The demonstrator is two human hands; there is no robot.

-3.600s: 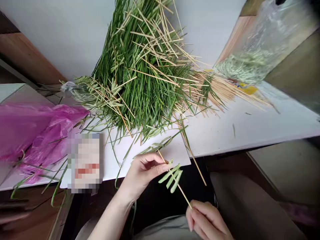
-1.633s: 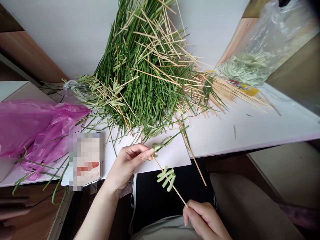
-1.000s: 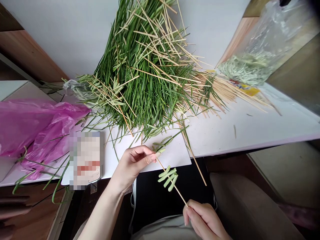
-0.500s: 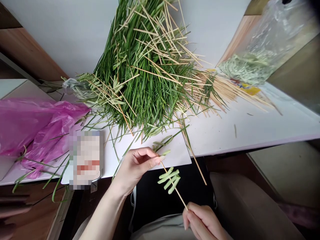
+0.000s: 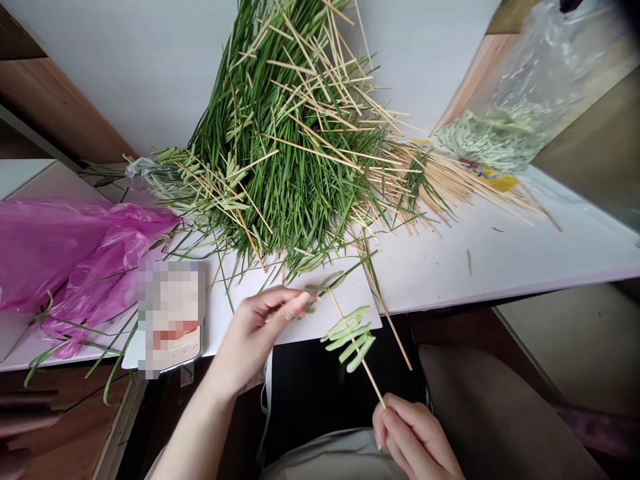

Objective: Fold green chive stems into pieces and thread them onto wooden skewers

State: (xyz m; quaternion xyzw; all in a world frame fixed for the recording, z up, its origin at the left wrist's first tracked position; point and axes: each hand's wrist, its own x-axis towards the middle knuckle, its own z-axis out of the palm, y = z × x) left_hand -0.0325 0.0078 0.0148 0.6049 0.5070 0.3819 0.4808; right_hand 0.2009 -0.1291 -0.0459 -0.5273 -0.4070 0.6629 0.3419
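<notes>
Left hand: the left hand (image 5: 253, 330) lies on the front part of the white sheet (image 5: 361, 292), with finger and thumb close together at a small green stalk (image 5: 314, 304); it is blurry there, so I cannot tell if they grip it
Right hand: the right hand (image 5: 417, 440) is low down, in front of the table, with its fingers closed tight on the bottom end of a bamboo skewer (image 5: 373, 381)
Skewer: it slants up and to the left, and its tip reaches just over the sheet's front edge
On the skewer: a few green stalk pieces (image 5: 350, 330) sit side by side across the stick, right at the sheet's corner
Pile: a big heap of green chives (image 5: 285, 153) mixed with sticks fills the back of the white table (image 5: 500, 257)
Loose sticks: loose skewers (image 5: 450, 180) fan out to the right of the heap
Left side: a pink plastic bag (image 5: 75, 260) and a blurred flat thing (image 5: 170, 320) take up that edge
Right side: a clear bag (image 5: 505, 130) of green bits leans at the back
Open room: bare table on the right, and a dark gap under the front edge between the hands
</notes>
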